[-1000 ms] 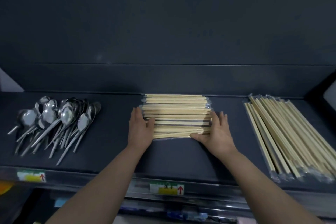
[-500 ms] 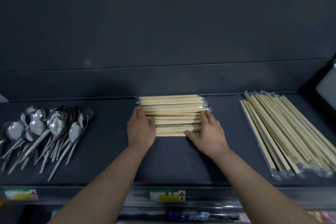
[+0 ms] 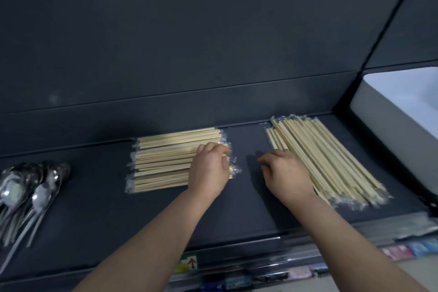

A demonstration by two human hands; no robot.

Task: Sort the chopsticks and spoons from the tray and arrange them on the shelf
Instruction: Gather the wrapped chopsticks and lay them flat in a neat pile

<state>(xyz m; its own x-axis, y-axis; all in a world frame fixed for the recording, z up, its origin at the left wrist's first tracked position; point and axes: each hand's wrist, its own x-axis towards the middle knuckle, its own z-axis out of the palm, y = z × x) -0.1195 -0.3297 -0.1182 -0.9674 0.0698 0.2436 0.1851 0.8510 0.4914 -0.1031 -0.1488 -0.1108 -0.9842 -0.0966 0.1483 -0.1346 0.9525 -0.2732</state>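
A short stack of wrapped wooden chopsticks (image 3: 166, 161) lies crosswise in the middle of the dark shelf (image 3: 94, 216). My left hand (image 3: 209, 169) rests on its right end, fingers curled over the wrapper tips. A pile of longer wrapped chopsticks (image 3: 327, 159) lies lengthwise at the right. My right hand (image 3: 286, 173) sits at that pile's left edge, fingers bent and touching the nearest sticks; whether it grips any is unclear. A cluster of metal spoons (image 3: 28, 194) lies at the far left, partly cut off by the frame.
The shelf's dark back wall (image 3: 189, 54) rises behind the piles. A white bin or box (image 3: 403, 106) stands at the right beyond the shelf's side panel. A yellow label with a red arrow (image 3: 188, 264) marks the front rail. Coloured packets show below.
Both hands left the ends of the middle stack and moved right: the left onto its right end, the right over to the long pile. The view swung to the right.
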